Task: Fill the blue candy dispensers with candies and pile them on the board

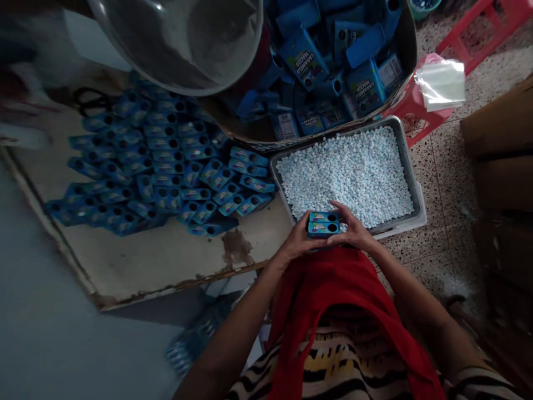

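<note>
Two hands (298, 238), apparently two boxes (321, 228)

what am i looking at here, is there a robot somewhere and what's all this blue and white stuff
There's no robot here: these are a person's own bare hands. The single picture comes from a camera worn on that person's head, looking forward and down, so you see their arms and red apron from above.

The left hand and right hand hold two small blue boxes side by side, each with a dark round opening, by the near edge of a tray full of small white and pale blue pieces.

To the left, many similar boxes sit grouped on a table. Beyond the tray is a carton of more blue boxes, with a large bowl beside it.
</note>
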### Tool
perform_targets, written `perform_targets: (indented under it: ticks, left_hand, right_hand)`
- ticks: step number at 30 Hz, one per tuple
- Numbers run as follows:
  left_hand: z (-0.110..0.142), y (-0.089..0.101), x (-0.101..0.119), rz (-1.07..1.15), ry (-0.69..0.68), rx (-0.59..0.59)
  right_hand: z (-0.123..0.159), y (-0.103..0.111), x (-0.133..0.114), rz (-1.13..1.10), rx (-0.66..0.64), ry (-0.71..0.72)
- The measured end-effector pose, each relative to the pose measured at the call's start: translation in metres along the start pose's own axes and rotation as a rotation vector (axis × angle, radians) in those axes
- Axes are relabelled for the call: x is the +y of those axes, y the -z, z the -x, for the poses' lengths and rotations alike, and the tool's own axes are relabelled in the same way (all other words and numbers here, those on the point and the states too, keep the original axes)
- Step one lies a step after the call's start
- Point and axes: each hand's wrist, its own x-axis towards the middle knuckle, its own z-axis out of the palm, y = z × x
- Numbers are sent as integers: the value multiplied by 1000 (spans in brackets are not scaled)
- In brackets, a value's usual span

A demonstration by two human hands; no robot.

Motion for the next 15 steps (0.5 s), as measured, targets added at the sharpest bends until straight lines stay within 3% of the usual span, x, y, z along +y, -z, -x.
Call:
perform_targets:
  ticks: [2, 5, 7, 9, 12, 15]
  left_hand:
    - [-8, 15, 7, -73, -52, 77]
    - [-19, 43, 18, -99, -120, 310]
    - [-23, 63, 23, -120, -154, 486]
    - [-24, 82, 25, -150, -181, 574]
    - [-30, 105, 29, -139, -210, 510]
    - [-50, 114, 39, -76, -248, 380]
  right_hand:
    - [-25, 15, -9, 195, -12, 132]
    - [-89, 32, -29, 548, 68, 367]
    - [-143, 33, -39, 751, -63, 522]
    - [-194, 30, -42, 924, -250, 621]
    - [-245, 32, -36, 1097, -428, 674]
    - [-258, 47, -27, 1111, -504, 695]
